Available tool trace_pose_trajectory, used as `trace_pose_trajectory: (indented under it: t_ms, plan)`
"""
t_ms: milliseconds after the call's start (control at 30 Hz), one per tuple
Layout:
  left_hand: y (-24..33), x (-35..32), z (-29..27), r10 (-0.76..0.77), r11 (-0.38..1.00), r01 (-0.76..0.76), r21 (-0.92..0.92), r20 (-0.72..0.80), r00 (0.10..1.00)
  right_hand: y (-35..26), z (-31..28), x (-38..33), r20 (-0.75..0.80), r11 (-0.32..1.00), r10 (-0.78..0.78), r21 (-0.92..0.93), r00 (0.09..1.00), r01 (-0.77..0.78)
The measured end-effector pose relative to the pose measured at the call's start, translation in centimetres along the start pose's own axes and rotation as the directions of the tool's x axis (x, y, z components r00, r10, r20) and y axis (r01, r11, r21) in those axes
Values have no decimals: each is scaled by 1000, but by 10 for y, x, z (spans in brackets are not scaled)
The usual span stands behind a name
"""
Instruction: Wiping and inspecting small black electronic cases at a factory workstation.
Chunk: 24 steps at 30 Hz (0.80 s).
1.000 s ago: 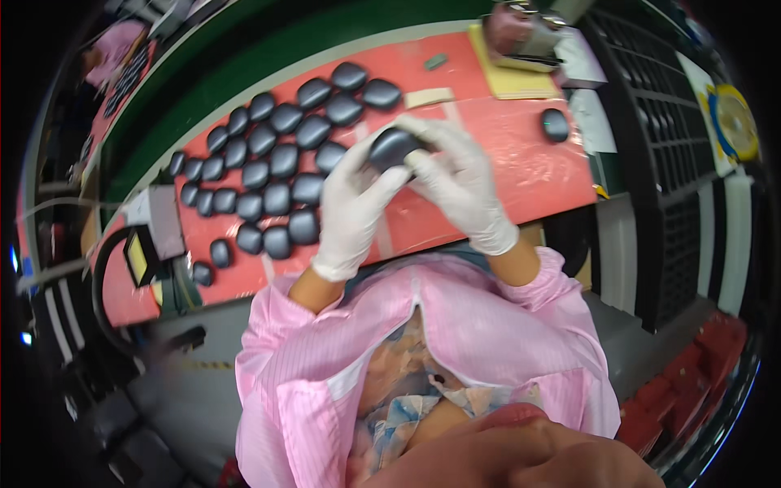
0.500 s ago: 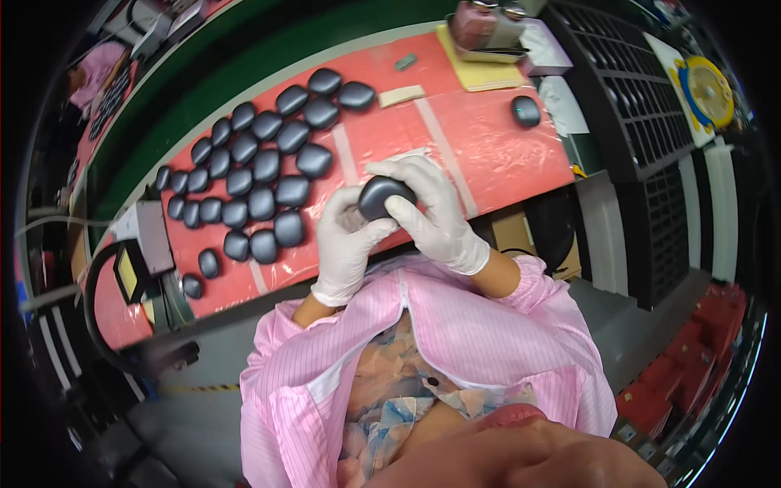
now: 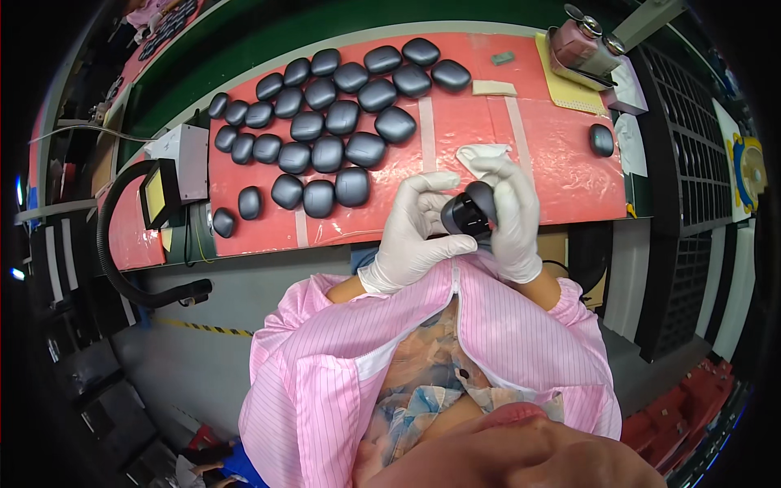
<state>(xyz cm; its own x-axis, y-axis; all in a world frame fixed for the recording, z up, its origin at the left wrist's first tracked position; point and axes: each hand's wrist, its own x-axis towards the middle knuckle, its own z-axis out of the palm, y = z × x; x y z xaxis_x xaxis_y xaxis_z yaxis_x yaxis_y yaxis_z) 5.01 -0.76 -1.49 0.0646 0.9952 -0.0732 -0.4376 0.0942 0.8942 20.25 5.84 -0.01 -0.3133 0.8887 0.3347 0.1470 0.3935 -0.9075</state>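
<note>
Close to my chest, at the table's near edge, a dark grey rounded earbud case (image 3: 467,210) stands with its lid raised, and a glossy black inside shows. My left hand (image 3: 412,230), in a white glove, grips its left side with the thumb below and the fingers curled behind. My right hand (image 3: 516,218), also gloved, is closed around the lid side. Past my right fingertips there is a white cloth (image 3: 482,153); whether the fingers touch it is hard to tell. Many similar closed cases (image 3: 327,153) lie in loose rows on the red table mat (image 3: 561,175) to the left.
One case (image 3: 600,140) lies apart at the right. Behind it stand pump bottles (image 3: 579,42) in a tray on a yellow cloth. A beige strip (image 3: 494,88) and a small green block (image 3: 503,58) lie far back. Black racks (image 3: 682,106) border the right; a lamp arm (image 3: 110,244) curves at left.
The case, closed half a second ago, now has its lid up. My hands have turned it, with the right hand moving to its side. The whole view has shifted.
</note>
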Motion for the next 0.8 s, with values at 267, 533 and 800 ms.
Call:
trace_pose_trajectory:
  t_ms: [267, 533, 800]
  plan:
    - [18, 8, -24, -324, 936, 351, -26, 325, 888, 6, 11, 2, 61, 967, -116, -223, 991, 127]
    - [33, -104, -164, -354, 925, 378, -44, 263, 898, 59, 5, 16, 275, 673, -199, -659, 941, 335]
    - [-29, -218, -416, -127, 427, -892, -150, -986, 105, 52, 9, 11, 432, 543, -286, -663, 855, 516]
